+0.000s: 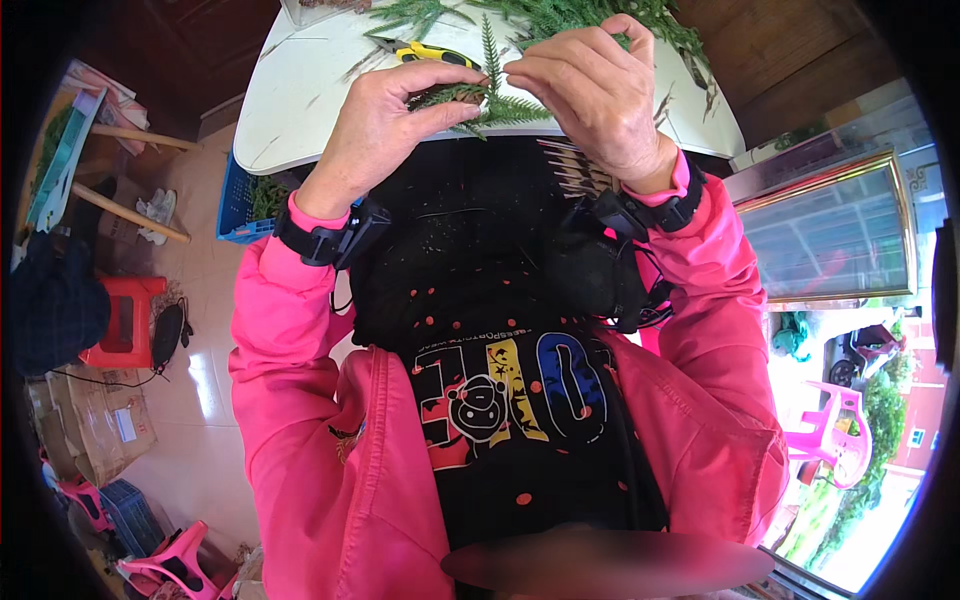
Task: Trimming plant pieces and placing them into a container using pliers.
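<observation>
My left hand (390,120) pinches a green evergreen sprig (500,108) between thumb and fingers, over the near edge of the white table (300,110). The sprig's fronds spread upward and to the right; a small brown part shows between my fingers. My right hand (600,100) is raised just right of the sprig, its thumb and fingertips pressed together. Whether anything thin is in that pinch is too small to tell. Yellow-handled pliers (440,55) lie on the table just beyond my left hand.
More green sprigs (560,20) are heaped at the table's far side. Brown stems (580,168) stick out below the table edge by my right wrist. A blue crate (235,205) with greenery stands at the left, a red stool (130,320) farther left. A framed glass panel (830,235) is at the right.
</observation>
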`<state>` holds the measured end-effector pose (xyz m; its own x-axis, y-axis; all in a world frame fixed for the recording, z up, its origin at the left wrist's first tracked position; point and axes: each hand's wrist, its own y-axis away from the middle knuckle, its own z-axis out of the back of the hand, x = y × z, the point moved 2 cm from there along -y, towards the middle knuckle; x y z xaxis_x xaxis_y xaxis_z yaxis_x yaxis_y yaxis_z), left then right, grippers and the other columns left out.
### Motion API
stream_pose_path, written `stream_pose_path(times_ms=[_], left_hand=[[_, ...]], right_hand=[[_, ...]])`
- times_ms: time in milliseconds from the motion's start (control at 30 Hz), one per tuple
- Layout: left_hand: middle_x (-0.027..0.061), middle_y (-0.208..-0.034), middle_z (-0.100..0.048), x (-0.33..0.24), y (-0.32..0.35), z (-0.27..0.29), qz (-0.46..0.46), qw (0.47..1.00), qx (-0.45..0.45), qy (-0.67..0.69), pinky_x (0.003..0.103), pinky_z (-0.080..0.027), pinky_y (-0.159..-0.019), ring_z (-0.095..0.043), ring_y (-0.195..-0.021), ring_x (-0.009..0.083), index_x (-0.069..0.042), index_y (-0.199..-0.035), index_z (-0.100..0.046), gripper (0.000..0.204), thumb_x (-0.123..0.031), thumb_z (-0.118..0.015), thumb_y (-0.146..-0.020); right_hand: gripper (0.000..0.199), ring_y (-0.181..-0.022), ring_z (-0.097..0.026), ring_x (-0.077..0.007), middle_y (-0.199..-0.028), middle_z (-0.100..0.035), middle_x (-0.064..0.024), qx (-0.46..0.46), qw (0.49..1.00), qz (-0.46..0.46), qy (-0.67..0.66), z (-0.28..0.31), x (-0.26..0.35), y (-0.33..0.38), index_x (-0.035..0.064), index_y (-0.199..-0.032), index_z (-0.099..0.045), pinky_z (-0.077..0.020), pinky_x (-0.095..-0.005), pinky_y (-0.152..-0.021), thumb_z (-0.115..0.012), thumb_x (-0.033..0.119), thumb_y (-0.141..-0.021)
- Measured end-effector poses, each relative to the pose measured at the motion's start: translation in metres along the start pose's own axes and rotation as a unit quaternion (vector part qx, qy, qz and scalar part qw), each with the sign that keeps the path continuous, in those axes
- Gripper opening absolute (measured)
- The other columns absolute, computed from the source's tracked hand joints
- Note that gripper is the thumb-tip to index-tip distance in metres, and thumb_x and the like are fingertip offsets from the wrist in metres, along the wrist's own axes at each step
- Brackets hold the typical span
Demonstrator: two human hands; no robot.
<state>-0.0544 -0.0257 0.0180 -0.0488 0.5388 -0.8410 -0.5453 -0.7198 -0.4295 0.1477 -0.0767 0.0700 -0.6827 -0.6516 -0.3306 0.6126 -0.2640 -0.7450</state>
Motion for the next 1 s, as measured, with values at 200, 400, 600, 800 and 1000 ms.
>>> stream_pose_path(times_ms=[200,400,600,800,1000], left_hand=[[0.0064,-0.094,-0.07,-0.001,-0.004,0.003,-0.27,0.938,-0.059,-0.211,0.025,-0.05,-0.071,-0.063,-0.082,0.0135,-0.005,-0.105,-0.07,0.024,-0.009,-0.072,-0.082],[0.0073,-0.095,-0.07,-0.002,0.0,-0.001,-0.195,0.961,-0.076,-0.179,0.026,-0.051,-0.074,-0.065,-0.083,0.0141,-0.005,-0.105,-0.07,0.024,-0.008,-0.073,-0.081],[0.0078,-0.095,-0.071,-0.006,0.001,-0.001,-0.036,0.998,-0.035,-0.03,0.024,-0.05,-0.076,-0.065,-0.083,0.0142,-0.006,-0.105,-0.071,0.024,-0.009,-0.073,-0.081],[0.0067,-0.094,-0.071,-0.002,0.001,-0.001,-0.08,0.994,-0.031,-0.062,0.024,-0.05,-0.077,-0.065,-0.083,0.0128,-0.006,-0.105,-0.071,0.025,-0.01,-0.074,-0.081],[0.007,-0.093,-0.071,-0.008,-0.004,0.007,-0.065,0.995,-0.055,-0.048,0.024,-0.05,-0.078,-0.065,-0.086,0.0118,-0.002,-0.105,-0.07,0.026,-0.009,-0.074,-0.081]], right_hand=[[0.02,-0.078,-0.062,-0.0156,-0.086,-0.068,0.0017,0.146,0.755,-0.448,-0.456,-0.012,-0.005,0.013,0.0108,-0.091,-0.07,-0.0344,-0.0324,-0.083,-0.078,0.014,-0.073],[0.017,-0.083,-0.062,-0.013,-0.088,-0.069,-0.0001,0.066,0.962,-0.198,-0.174,0.0,-0.002,0.007,0.0062,-0.1,-0.07,-0.0415,-0.0288,-0.082,-0.069,0.017,-0.087],[0.022,-0.087,-0.063,-0.0188,-0.091,-0.068,-0.0053,0.02,0.998,0.029,0.052,0.013,0.003,-0.006,0.0044,-0.108,-0.068,-0.0468,-0.0304,-0.08,-0.059,0.02,-0.095],[0.016,-0.077,-0.062,-0.0197,-0.079,-0.066,-0.0025,0.006,0.999,0.034,0.009,0.025,0.006,-0.016,0.0093,-0.091,-0.069,-0.0417,-0.0355,-0.073,-0.069,0.004,-0.075],[0.026,-0.079,-0.059,-0.0203,-0.083,-0.064,-0.0028,-0.157,0.982,0.09,-0.053,-0.029,-0.026,0.002,0.0104,-0.094,-0.069,-0.0413,-0.0362,-0.074,-0.073,0.009,-0.069]])
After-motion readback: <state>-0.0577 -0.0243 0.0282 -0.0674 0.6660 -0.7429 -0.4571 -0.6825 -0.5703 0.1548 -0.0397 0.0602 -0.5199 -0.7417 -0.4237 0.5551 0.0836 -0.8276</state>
